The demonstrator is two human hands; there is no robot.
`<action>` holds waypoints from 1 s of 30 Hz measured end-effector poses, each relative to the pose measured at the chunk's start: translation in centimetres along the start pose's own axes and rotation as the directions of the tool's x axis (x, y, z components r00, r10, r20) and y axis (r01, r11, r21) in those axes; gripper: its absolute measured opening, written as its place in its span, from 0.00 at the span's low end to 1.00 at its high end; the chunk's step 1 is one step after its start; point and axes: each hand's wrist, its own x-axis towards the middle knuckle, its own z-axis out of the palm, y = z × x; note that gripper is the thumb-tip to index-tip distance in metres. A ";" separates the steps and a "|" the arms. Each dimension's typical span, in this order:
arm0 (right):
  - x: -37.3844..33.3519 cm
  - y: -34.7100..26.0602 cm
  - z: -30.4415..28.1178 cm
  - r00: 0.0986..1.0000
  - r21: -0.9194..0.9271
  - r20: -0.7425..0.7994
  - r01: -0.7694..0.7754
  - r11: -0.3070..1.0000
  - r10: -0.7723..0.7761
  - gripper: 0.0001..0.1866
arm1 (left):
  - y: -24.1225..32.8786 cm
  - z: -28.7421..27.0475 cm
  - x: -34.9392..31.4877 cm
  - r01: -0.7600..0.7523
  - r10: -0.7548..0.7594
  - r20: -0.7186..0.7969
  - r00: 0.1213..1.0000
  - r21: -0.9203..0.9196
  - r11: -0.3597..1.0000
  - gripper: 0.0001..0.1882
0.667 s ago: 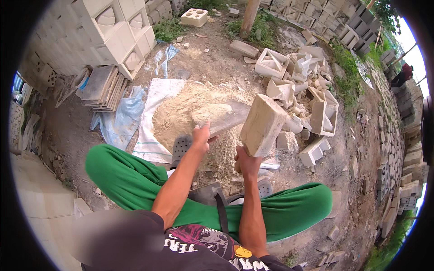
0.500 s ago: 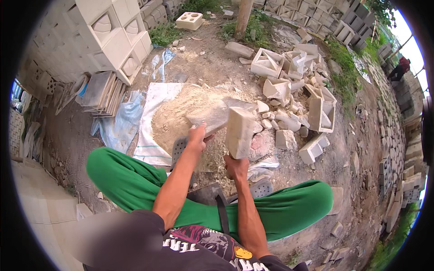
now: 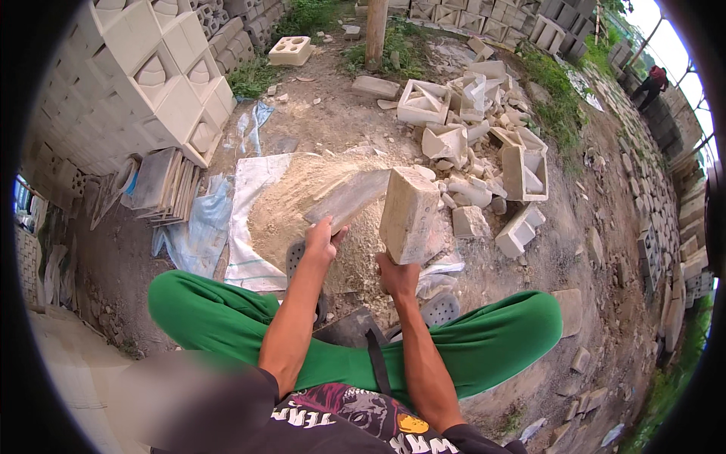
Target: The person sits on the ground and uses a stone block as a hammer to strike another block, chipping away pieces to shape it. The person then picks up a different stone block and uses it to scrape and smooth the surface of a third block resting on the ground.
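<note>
My left hand (image 3: 324, 240) grips the near end of a flat grey slab (image 3: 349, 198), which slants up to the right over a heap of pale crushed powder (image 3: 286, 185). My right hand (image 3: 397, 274) is closed in a fist beneath a pale, mallet-like block (image 3: 409, 216). That block stands upright above the fist, and whatever handle it has is hidden in the fingers. In this view the block's left side overlaps the slab's far end; I cannot tell if they touch. The powder lies on a white sack (image 3: 246, 189) spread on the ground, between my feet and the rubble.
Broken pale blocks and rubble (image 3: 470, 189) are piled at the right. Stacked boards (image 3: 168, 185) and a blue plastic sheet (image 3: 198, 242) lie on the left beside a wall of blocks (image 3: 128, 91). A wooden post (image 3: 376, 34) rises at the back. Far right, a person (image 3: 652, 85) stands.
The slab, blurred before, now shows sharply and its far end sits lower against the block. The block has turned slightly, showing more of its broad side. The whole view has shifted a little.
</note>
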 end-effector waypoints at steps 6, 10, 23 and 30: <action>-0.9 -0.4 -1.4 0.994 -0.057 0.105 0.024 0.998 -0.018 0.18 | -0.4 1.5 -2.0 -0.045 0.046 0.046 0.998 -0.028 0.999 0.16; -1.2 -0.6 0.0 0.902 0.093 -0.089 0.430 0.898 -0.423 0.16 | 0.4 -1.2 1.0 -0.022 0.025 0.088 0.996 -0.026 0.999 0.16; -2.6 -4.1 -4.5 0.999 -0.071 -0.005 -0.033 0.997 0.033 0.19 | -0.9 3.1 -6.2 -0.394 0.286 0.350 0.892 0.292 0.871 0.26; -1.8 -2.4 -7.2 0.984 -0.046 -0.177 -0.028 0.999 0.020 0.21 | -9.2 5.6 -6.9 -0.433 0.196 0.526 0.827 0.374 0.820 0.44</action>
